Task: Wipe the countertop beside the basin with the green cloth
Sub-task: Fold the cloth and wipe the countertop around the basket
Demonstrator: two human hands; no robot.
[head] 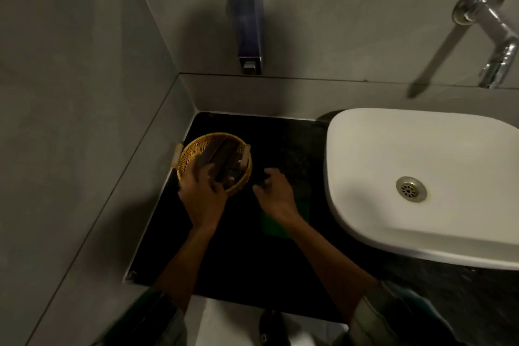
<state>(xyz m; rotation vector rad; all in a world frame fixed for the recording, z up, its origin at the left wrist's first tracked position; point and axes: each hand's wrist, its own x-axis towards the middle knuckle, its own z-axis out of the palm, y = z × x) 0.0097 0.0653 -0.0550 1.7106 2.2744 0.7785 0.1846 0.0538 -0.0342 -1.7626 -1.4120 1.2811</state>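
Grey walls meet in a corner behind the black desk (247,255), with a white basin (421,177) at its right. On the desk lies the green cloth (276,226), flat, dark and dim, partly under the right hand (276,194), whose fingers curl loosely around nothing. Left hand (203,194) grips the near rim of 1 wicker basket (193,149) by the left wall. Bare desk lies toward the front edge.

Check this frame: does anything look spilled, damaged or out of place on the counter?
Nothing stands out. The wicker basket sits upright on the black countertop under the left hand; the green cloth lies flat beneath the right hand, beside the white basin. No spill shows, though the light is dim.
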